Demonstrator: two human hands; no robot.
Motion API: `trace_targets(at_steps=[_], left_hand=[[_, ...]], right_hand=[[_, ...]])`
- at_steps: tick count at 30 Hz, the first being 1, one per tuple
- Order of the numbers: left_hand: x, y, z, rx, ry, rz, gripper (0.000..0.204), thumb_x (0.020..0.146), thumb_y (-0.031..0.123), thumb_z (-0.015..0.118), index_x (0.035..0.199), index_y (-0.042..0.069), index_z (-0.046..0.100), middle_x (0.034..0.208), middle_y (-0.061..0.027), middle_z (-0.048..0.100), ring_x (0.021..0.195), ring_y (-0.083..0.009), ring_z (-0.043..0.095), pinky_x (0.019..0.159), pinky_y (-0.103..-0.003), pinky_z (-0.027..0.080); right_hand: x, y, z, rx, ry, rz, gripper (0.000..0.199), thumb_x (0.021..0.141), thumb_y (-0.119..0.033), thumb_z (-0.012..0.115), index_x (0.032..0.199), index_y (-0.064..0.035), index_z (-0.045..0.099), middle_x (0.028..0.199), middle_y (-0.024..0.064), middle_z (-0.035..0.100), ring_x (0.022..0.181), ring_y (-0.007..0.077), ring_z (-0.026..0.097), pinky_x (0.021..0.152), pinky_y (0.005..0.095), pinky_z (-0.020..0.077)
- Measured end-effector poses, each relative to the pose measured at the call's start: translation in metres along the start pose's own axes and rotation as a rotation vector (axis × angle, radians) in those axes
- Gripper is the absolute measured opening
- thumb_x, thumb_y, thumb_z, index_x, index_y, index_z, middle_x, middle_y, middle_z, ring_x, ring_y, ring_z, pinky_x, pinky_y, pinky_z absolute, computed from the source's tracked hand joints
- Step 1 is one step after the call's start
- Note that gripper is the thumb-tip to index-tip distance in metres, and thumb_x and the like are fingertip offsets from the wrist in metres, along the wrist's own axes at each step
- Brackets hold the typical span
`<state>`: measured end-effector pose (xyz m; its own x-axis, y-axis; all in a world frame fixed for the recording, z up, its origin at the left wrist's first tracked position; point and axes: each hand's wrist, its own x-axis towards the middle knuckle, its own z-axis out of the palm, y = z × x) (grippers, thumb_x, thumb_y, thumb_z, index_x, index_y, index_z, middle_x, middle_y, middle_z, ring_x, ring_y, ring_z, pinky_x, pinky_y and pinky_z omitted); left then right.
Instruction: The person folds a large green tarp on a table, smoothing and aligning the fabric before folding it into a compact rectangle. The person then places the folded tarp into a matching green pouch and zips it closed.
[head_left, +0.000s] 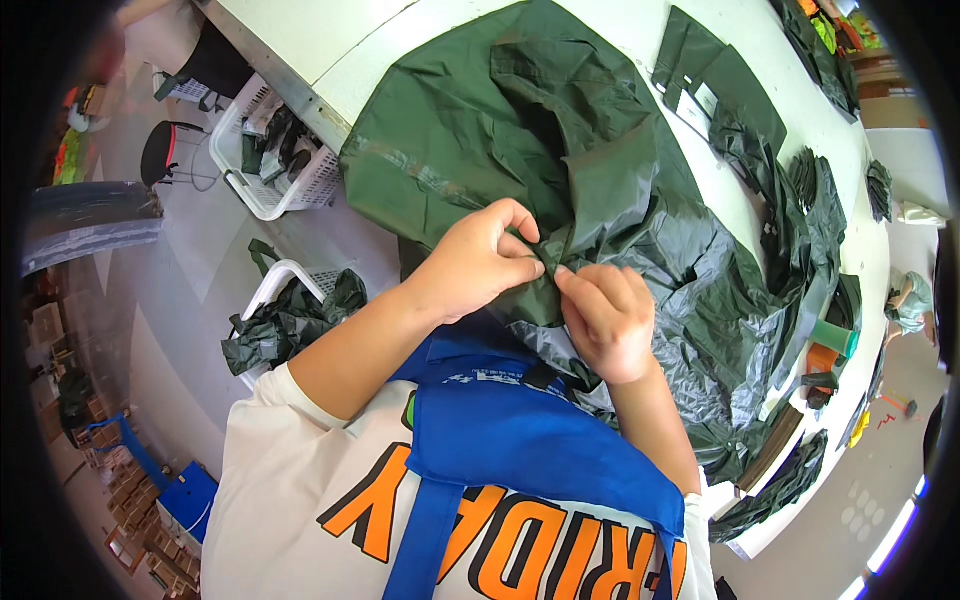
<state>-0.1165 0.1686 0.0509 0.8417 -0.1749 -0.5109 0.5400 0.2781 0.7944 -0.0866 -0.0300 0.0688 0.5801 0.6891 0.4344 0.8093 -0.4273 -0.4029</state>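
Observation:
A large dark green coated-fabric garment (450, 130) lies bunched over the white table, its shiny grey-green side turned up at the right. Close to my body, my left hand (490, 255) pinches a fold of it between thumb and bent fingers. Beside it my right hand (610, 315) grips the same fold, thumb and fingertips pressed together. The fingertips of both hands almost meet on the fabric. Whatever small detail lies under them is hidden.
Folded green fabric pieces (715, 80) with white labels lie at the far right of the white table (300, 30). A green thread cone (835, 338) stands at the right. White baskets (270, 205) holding dark fabric sit left of the table, near a stool (160, 152).

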Motion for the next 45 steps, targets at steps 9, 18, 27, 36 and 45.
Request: trace_targets(at_steps=[9,18,27,36,45], left_hand=[[0.01,-0.02,-0.006,-0.194,-0.081,-0.037,0.03,0.084,0.002,0.069,0.099,0.008,0.044,0.077,0.0008,0.057,0.068,-0.0058,0.053,0.062,-0.019,0.042],[0.009,-0.035,-0.023,0.185,-0.074,0.049,0.03,0.084,0.0,0.065,0.1,0.007,0.04,0.077,0.0005,0.053,0.07,-0.0051,0.048,0.063,-0.022,0.04],[0.018,-0.039,-0.015,0.142,-0.105,-0.005,0.03,0.081,-0.001,0.063,0.101,0.007,0.043,0.075,0.0025,0.048,0.068,-0.0056,0.043,0.061,-0.021,0.035],[0.024,-0.047,-0.026,0.389,-0.085,0.138,0.03,0.08,0.002,0.066,0.1,0.006,0.043,0.072,0.0031,0.041,0.066,-0.0062,0.04,0.059,-0.023,0.034],[0.164,0.035,-0.098,0.206,0.254,0.014,0.076,0.084,0.032,0.071,0.141,0.001,0.032,0.138,-0.0194,0.042,0.118,-0.0295,0.052,0.096,-0.042,0.046]], right_hand=[[-0.014,0.0,0.016,0.257,-0.055,0.104,0.026,0.072,0.001,0.068,0.098,-0.0032,0.066,0.086,0.0096,0.063,0.073,0.0266,0.063,0.066,0.0356,0.0497],[-0.049,0.006,0.021,0.378,0.001,0.42,0.028,0.076,0.008,0.063,0.102,0.0,0.064,0.096,0.0156,0.066,0.083,0.0289,0.064,0.072,0.0337,0.0527],[-0.062,0.006,0.027,0.432,-0.015,0.556,0.022,0.079,0.007,0.062,0.1,0.0004,0.065,0.094,0.0158,0.065,0.08,0.028,0.064,0.071,0.0326,0.0514],[-0.084,0.013,0.025,0.374,0.0,0.612,0.02,0.08,0.007,0.061,0.099,0.0001,0.065,0.088,0.0156,0.066,0.079,0.0299,0.064,0.072,0.0349,0.0512],[-0.136,0.041,-0.009,0.103,0.149,0.833,0.023,0.084,0.004,0.059,0.106,-0.0004,0.063,0.09,0.0139,0.065,0.079,0.0248,0.063,0.073,0.0324,0.0499]])
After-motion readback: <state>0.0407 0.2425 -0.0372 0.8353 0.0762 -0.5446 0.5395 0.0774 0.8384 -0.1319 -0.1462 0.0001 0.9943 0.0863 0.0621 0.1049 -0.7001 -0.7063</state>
